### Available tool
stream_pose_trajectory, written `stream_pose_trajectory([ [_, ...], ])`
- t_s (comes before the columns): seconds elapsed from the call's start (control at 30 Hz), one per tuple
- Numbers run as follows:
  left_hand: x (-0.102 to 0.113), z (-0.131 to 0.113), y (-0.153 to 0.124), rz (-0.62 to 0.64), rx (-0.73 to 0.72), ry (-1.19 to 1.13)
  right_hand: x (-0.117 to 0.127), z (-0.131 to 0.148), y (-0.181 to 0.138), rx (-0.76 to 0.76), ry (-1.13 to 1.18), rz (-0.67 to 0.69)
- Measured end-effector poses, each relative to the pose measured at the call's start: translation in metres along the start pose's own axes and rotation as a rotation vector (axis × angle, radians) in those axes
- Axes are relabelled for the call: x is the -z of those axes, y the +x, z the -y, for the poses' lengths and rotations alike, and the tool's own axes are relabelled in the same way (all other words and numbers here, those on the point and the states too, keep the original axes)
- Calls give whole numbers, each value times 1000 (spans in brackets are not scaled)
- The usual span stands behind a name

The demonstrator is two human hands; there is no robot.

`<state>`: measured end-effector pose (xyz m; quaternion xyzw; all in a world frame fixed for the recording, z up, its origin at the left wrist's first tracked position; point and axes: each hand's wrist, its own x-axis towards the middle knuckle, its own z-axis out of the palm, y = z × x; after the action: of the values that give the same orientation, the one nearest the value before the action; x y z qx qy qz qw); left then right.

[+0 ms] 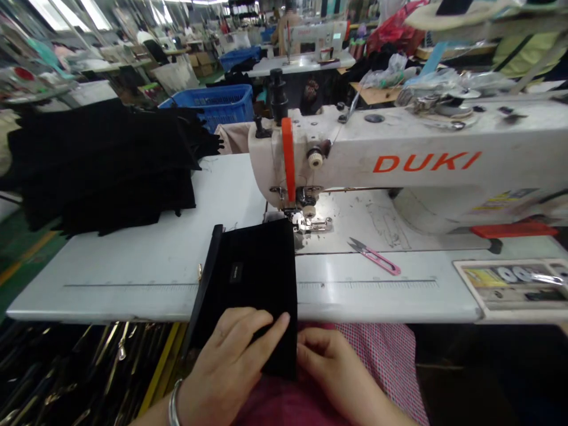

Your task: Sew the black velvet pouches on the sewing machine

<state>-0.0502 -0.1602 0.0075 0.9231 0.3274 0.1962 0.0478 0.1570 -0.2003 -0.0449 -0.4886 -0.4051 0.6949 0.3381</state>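
Observation:
A black fabric piece [252, 260] with a small dark label [236, 273] lies over the table's front edge, its far end by the sewing machine's presser foot [310, 223]. Along its left side runs a raised black strip with a small gold-coloured zip pull [200, 271]. My left hand [235, 355], a silver bangle at its wrist, rests on top of the fabric with fingers stretched out and lying on it. Thumb and fingers of my right hand [323, 361] are closed in a pinch at the fabric's lower right edge; the fingertips are partly hidden.
The white sewing machine [421, 139] spans the right side. Pink-handled thread snips [376, 257] lie on its bed, left of a tray [515, 290] set into the table. A black fabric stack [102, 165] covers the left end, with zipped items [89, 373] below and a blue basket [222, 103] behind.

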Motion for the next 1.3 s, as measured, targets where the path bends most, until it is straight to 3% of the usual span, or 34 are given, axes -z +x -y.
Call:
stream_pose_trajectory([
  [0.13, -22, -3, -7, 107, -72, 68, -9, -4, -5, -76, 122, -7],
  [0.33, -23, -10, -16, -44, -219, -95, -11, -8, -17, -120, 182, 3],
  [0.6, -26, -12, -15, -1, -94, -300, -12, -8, -25, -108, 270, 15],
  [0.83, -23, -15, -12, 46, -80, -258, -13, -11, -24, -90, 290, 41],
  [0.9, -25, -16, -12, 66, -60, -228, -13, -13, -25, -38, 192, 46],
  [1.0, -33, -20, -14, 53, -47, -195, -10, -13, -26, 196, -259, -125],
  [1.1, -35, -27, -14, 41, -39, -188, -3, -10, -25, 715, -765, -351],
  [1.17, -27, -26, -14, 46, -45, -187, 3, -4, -23, 1005, -929, -333],
  [1.23, -10, -13, -14, 10, 14, -146, 9, 4, -21, 1152, -1025, -287],
  [1.3, 11, 14, -15, -101, 252, -81, 13, 12, -19, 1233, -1092, -301],
])
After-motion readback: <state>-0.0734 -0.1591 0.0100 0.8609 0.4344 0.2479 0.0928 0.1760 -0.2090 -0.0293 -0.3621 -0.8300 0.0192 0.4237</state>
